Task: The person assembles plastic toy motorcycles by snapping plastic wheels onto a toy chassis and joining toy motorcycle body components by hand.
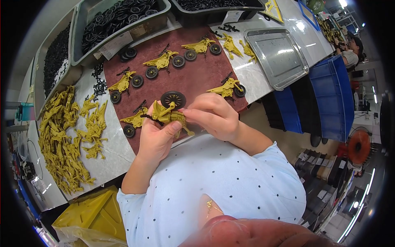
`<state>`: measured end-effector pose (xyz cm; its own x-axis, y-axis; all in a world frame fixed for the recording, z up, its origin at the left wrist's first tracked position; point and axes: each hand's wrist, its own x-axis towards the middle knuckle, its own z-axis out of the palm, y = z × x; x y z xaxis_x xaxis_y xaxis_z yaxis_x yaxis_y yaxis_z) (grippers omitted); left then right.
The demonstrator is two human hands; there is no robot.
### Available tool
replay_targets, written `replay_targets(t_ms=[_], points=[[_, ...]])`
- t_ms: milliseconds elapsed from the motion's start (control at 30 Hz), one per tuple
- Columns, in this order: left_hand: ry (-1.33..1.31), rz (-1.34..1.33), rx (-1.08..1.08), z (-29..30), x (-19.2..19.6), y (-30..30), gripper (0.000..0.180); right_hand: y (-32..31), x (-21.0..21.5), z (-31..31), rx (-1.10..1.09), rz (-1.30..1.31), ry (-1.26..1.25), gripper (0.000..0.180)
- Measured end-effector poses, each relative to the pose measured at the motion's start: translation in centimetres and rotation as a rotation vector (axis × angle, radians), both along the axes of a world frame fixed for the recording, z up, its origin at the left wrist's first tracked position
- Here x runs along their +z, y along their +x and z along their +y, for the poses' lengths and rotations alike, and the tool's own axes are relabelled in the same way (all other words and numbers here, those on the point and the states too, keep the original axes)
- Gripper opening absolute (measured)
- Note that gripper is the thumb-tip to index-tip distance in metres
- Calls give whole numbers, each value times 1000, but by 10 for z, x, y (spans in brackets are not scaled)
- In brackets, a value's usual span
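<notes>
Yellow toy motorbike (165, 115) sits over the near edge of the red cloth (201, 76), left hand (154, 139) closed round it, black wheel (173, 99) at twelve o'clock. Right hand (217, 117) pinches in from three o'clock (whether on some small part, I cannot tell). Pushing off-line could probably twist the wheel askew; a slipping left grip might knock the neighbouring bike (134, 120) at nine o'clock.
</notes>
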<state>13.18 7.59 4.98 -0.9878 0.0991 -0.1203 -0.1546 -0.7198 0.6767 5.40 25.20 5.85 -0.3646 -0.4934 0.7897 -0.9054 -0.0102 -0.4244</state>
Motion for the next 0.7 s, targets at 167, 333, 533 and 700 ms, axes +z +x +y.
replay_targets(t_ms=[167, 333, 533, 700], points=[[-24, 88, 63, 2, -3, 0, 46, 1, -3, 0, 23, 1, 39, 31], [-141, 163, 138, 3, -6, 1, 44, 2, -2, 1, 20, 8, 43, 29], [-343, 201, 205, 3, -6, 2, 42, 11, -1, -5, -10, -308, -13, 25], [-164, 142, 312, 11, -8, 2, 42, 21, 4, -16, -12, -859, -118, 29]])
